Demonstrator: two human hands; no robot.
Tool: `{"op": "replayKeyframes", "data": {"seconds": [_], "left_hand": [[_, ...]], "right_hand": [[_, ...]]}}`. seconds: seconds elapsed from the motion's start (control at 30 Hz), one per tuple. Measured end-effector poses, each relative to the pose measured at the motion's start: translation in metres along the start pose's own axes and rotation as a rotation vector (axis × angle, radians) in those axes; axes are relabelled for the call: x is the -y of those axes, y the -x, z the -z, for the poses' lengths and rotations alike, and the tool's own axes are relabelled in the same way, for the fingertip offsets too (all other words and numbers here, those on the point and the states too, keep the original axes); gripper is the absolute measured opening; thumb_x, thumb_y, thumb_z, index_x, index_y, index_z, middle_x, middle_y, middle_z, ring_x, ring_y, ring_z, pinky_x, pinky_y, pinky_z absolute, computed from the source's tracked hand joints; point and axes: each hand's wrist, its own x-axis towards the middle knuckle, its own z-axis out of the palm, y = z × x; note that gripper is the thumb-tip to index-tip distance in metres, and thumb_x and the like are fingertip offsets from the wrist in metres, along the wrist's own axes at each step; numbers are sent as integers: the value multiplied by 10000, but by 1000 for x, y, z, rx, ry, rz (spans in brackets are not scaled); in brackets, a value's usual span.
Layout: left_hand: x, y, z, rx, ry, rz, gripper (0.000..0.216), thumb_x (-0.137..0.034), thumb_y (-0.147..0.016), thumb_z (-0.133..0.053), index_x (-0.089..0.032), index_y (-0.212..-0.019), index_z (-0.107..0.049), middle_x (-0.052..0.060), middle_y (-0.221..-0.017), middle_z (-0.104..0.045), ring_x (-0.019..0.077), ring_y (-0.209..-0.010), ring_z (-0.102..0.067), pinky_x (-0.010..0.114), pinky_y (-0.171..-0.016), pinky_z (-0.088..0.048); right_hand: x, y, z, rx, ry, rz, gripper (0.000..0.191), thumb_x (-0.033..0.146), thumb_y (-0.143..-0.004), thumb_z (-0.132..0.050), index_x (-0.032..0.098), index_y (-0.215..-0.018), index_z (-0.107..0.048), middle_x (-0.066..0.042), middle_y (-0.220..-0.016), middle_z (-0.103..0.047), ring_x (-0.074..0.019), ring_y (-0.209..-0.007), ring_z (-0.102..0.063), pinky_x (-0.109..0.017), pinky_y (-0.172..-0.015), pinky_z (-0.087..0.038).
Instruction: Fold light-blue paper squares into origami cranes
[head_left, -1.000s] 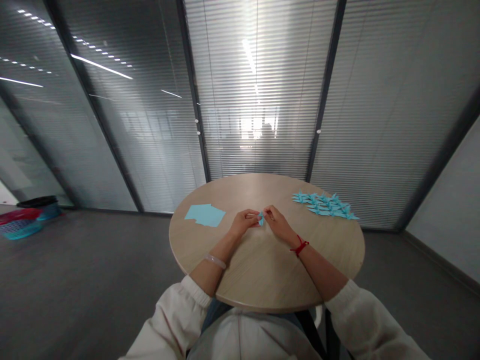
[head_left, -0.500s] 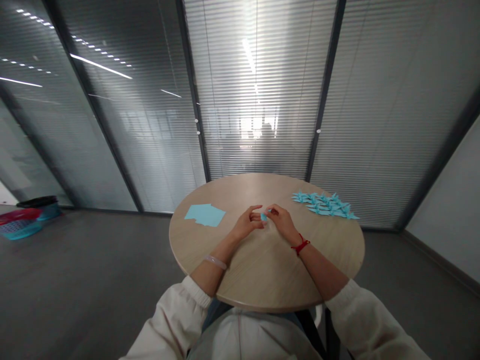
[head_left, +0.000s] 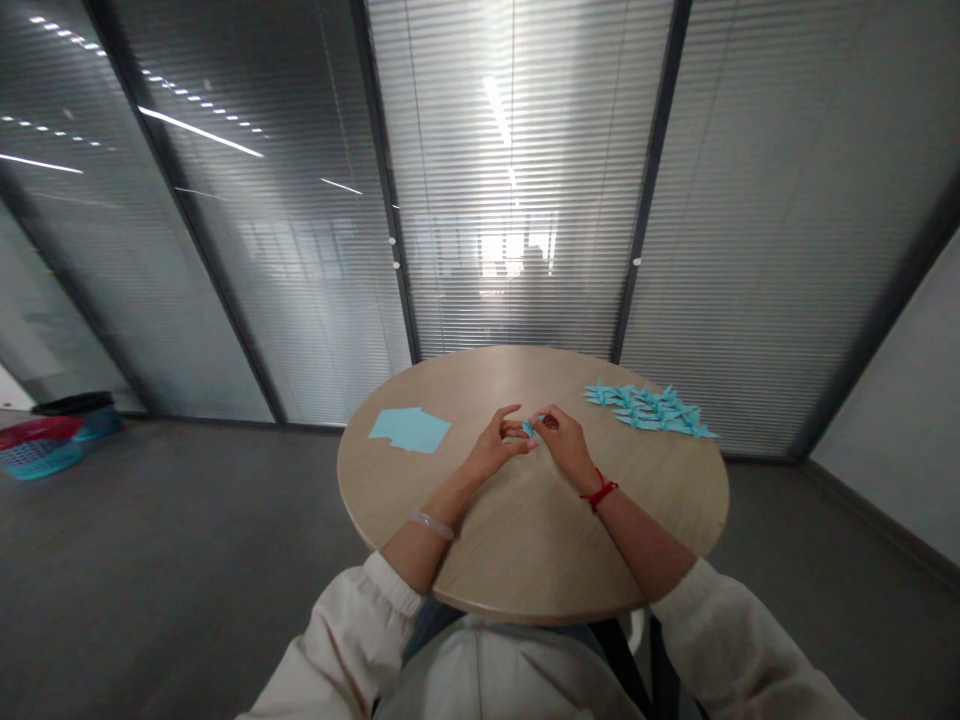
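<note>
Both hands, left (head_left: 495,452) and right (head_left: 564,442), pinch one small blue fold (head_left: 529,428) over the table (head_left: 525,540). Flat sheets (head_left: 409,429) lie to the left, finished cranes (head_left: 651,409) to the right.

Small folded piece (head_left: 530,428): light blue, plain. Paper sheets (head_left: 409,430) and folded figures (head_left: 649,410): the same light blue, apparently unpatterned at this range. Table (head_left: 525,560): pale wood grain; wrist cord (head_left: 598,492): red; sleeves (head_left: 360,620): cream.

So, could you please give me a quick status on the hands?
Left hand and right hand both pinching the blue paper piece over the table. Flat sheets left, folded pieces right, both apart.
</note>
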Motion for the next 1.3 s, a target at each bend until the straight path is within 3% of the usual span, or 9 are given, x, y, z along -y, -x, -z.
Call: {"op": "replayKeyframes", "data": {"seconds": [0.2,0.53,0.7,0.9,1.03,1.3], "left_hand": [[-3,3,-2,17,29,24,710,-192,-653,-755,-184,-1285,-432,71,-991,-638,177,-908,-604,366,-823,-478],[-10,6,1,93,126,68,828,-198,-690,-744,-206,-1410,-334,141,-1161,-650,225,-1007,-612,383,-877,-451],[-7,6,3,88,125,54,798,-216,-697,-745,-220,-1400,-367,125,-1148,-660,200,-951,-629,361,-862,-460],[7,-3,6,-52,88,6,504,-215,-714,-696,-157,-1194,-556,91,-949,-694,167,-823,-630,329,-762,-504],[9,-6,9,-146,5,-42,308,-247,-702,-693,-135,-985,-642,96,-951,-681,170,-809,-625,309,-710,-512],[-1,-4,13,-227,-232,-72,201,-295,-738,-640,-155,-860,-715,71,-830,-703,166,-741,-599,282,-689,-470]], "right_hand": [[4,0,0,-31,-15,-17,223,395,-783,-572,179,-789,-629,-30,-734,-662,-174,-690,-600,-286,-674,-458],[-12,-5,1,-40,-165,-89,290,454,-749,-618,170,-807,-622,-37,-738,-657,-180,-699,-592,-303,-690,-458],[-12,-6,0,-40,-210,-103,317,478,-742,-622,168,-811,-619,-39,-727,-663,-184,-700,-602,-307,-682,-463],[-11,-2,-4,-12,-147,-69,272,451,-745,-626,183,-788,-616,-32,-747,-657,-178,-716,-602,-299,-694,-464],[-9,-2,-6,11,-157,-67,238,425,-742,-629,190,-766,-597,-29,-753,-650,-176,-722,-605,-293,-691,-467],[-14,1,-11,116,-233,-159,270,402,-697,-666,191,-850,-595,-21,-753,-651,-162,-687,-603,-275,-619,-477]]}}
